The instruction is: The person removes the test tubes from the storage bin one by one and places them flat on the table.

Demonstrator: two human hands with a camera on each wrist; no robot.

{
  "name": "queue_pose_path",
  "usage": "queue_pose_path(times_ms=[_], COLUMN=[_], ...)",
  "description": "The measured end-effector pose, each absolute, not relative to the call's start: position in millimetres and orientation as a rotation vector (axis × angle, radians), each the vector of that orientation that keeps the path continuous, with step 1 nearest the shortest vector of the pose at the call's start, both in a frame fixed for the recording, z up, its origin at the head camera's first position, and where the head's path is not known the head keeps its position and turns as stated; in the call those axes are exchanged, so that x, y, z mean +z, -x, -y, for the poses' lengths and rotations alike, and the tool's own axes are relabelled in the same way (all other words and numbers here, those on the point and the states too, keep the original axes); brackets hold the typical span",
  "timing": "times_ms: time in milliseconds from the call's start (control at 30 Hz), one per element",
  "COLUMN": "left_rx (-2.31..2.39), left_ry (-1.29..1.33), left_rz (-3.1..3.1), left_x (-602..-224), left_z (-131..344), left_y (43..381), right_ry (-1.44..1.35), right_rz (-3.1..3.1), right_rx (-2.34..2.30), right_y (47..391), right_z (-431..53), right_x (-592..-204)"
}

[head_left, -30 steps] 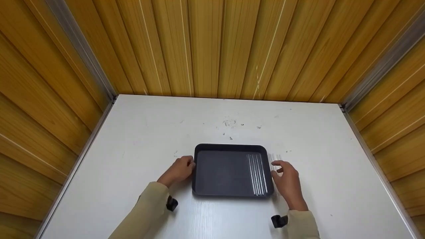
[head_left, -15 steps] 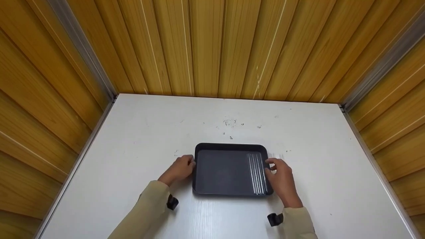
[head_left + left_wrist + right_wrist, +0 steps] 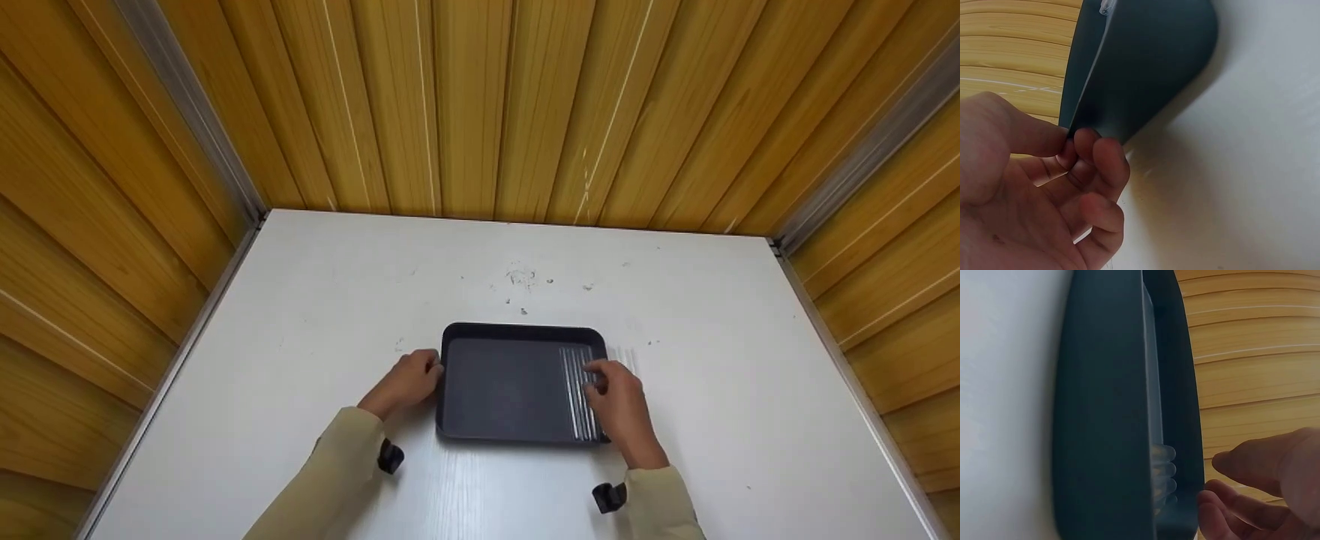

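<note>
A dark grey rectangular tray [image 3: 499,390] lies on the white table. Several thin clear tubes [image 3: 576,394] lie side by side along the inside of its right end; in the right wrist view, tubes [image 3: 1165,470] show rounded ends. My left hand [image 3: 407,381] pinches the tray's left rim between thumb and fingers, as the left wrist view shows the hand [image 3: 1067,163] doing. Above the tray's right end hovers my right hand [image 3: 621,405], fingers bent and thumb apart from them. In the right wrist view nothing shows between the thumb [image 3: 1241,461] and fingers.
More clear rods [image 3: 624,356] lie on the table [image 3: 360,277] just right of the tray, partly behind my right hand. Wood-patterned panels [image 3: 465,112] wall the table at the back and both sides. Small dark marks dot the tabletop behind the tray.
My right hand has moved left, from beside the tray's right edge to over the tubes inside. The left hand keeps its hold on the rim, and the tray stays in place.
</note>
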State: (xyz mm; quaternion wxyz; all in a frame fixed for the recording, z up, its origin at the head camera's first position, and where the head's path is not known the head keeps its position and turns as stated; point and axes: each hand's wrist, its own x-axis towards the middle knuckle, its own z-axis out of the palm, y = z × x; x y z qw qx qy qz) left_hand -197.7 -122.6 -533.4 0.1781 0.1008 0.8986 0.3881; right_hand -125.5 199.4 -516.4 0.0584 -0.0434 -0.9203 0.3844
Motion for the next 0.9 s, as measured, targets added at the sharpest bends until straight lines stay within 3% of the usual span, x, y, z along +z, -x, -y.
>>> queue_pose_path(times_ms=[900], left_rx=[1.121], left_ry=[-0.330], left_rz=[-2.553], left_x=[-533.3], left_z=[124.7], left_y=[196.3], right_ry=[0.026], right_rz=[2.824], right_rx=[1.079], right_y=[127.4], right_z=[-181.7], right_x=[-539.2])
